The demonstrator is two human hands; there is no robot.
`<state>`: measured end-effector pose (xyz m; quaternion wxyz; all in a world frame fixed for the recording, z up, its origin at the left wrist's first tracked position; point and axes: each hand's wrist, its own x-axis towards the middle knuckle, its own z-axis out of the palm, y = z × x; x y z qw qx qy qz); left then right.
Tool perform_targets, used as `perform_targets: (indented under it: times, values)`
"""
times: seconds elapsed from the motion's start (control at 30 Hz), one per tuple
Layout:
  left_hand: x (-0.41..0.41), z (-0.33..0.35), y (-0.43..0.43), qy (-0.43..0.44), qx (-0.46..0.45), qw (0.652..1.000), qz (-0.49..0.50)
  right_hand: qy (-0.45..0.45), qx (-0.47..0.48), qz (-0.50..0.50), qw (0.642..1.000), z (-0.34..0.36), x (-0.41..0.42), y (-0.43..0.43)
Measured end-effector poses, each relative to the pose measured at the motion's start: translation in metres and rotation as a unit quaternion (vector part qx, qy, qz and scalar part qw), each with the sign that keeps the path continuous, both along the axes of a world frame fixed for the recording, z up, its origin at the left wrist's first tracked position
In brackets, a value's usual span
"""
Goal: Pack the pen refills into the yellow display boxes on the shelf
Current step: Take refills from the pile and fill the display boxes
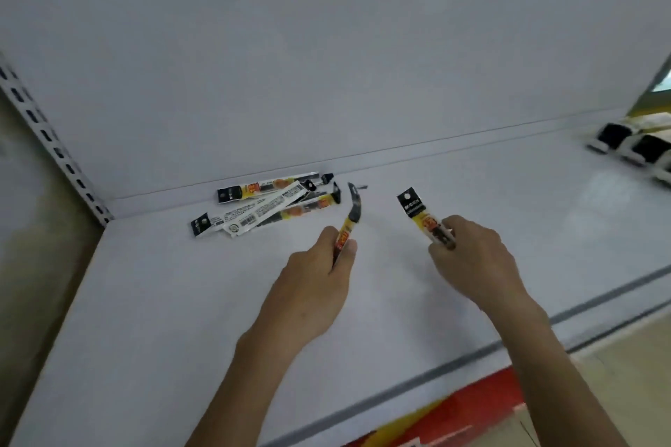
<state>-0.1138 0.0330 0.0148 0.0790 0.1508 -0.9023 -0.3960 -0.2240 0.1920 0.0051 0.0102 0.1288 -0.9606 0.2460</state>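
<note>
Refill packets [261,205] heaped rear-left; shelf [181,301] front lies open.

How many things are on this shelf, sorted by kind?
Held pen refill packs: 2, in left hand and right hand
Piled pen refill packs: about 5, overlapping
Black-and-white items, far right: about 3, blurred
Total: about 10

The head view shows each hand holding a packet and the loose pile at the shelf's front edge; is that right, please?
No: the head view shows the loose pile at the back of the shelf, by the rear panel. Left hand and right hand each hold a packet.
</note>
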Motion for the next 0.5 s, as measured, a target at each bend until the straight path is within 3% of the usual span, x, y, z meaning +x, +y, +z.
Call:
perform_targets:
  times: [0.13,0.3,0.5]
  values:
    - [-0.040,0.008,0.066,-0.021,0.028,0.998,-0.057,-0.006,-0.079,-0.062,0.995,0.011,-0.004,0.088]
    - [-0.096,0.006,0.189,-0.007,0.204,0.969,-0.142,0.021,-0.137,-0.122,0.983,0.006,-0.003,0.205]
    - [-0.139,-0.007,0.322,0.007,0.225,0.948,-0.224,0.044,-0.183,-0.193,0.963,0.001,-0.005,0.336]
